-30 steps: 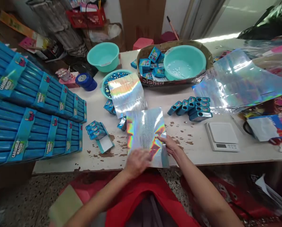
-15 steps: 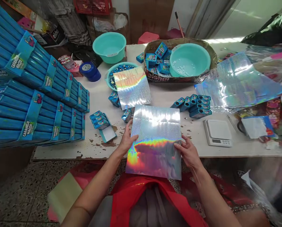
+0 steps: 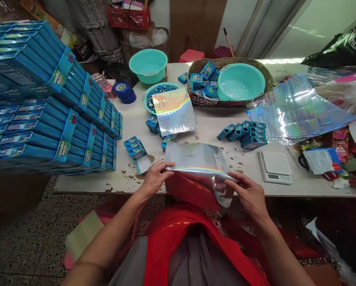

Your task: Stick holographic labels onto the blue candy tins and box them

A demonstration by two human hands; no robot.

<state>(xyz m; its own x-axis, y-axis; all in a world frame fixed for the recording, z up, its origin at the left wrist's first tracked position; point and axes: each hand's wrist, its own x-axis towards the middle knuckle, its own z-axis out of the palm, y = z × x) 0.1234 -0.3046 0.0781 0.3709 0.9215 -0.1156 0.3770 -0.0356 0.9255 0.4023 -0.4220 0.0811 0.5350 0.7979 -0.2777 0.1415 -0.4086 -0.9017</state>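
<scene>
A shiny silver holographic sheet spans the space between my hands at the table's front edge, bent over so that its near part hangs down and mirrors the red apron. My left hand pinches its left edge between thumb and fingers. On the right edge my right hand does the same, and the foil is creased there. Just beyond lies another holographic sheet, partly over a teal bowl of small blue wrapped pieces. Small blue boxes stand close behind the held sheet.
Stacked blue candy cartons rise at the left. Blue tape rolls and a teal basin stand behind. A cardboard tray holds boxes and another basin. A white scale and loose holographic sheets lie at the right.
The sheet between my hands has gone from nearly flat to bent, its near part drooping. My right hand has shifted slightly outward, and the camera view has moved a little.
</scene>
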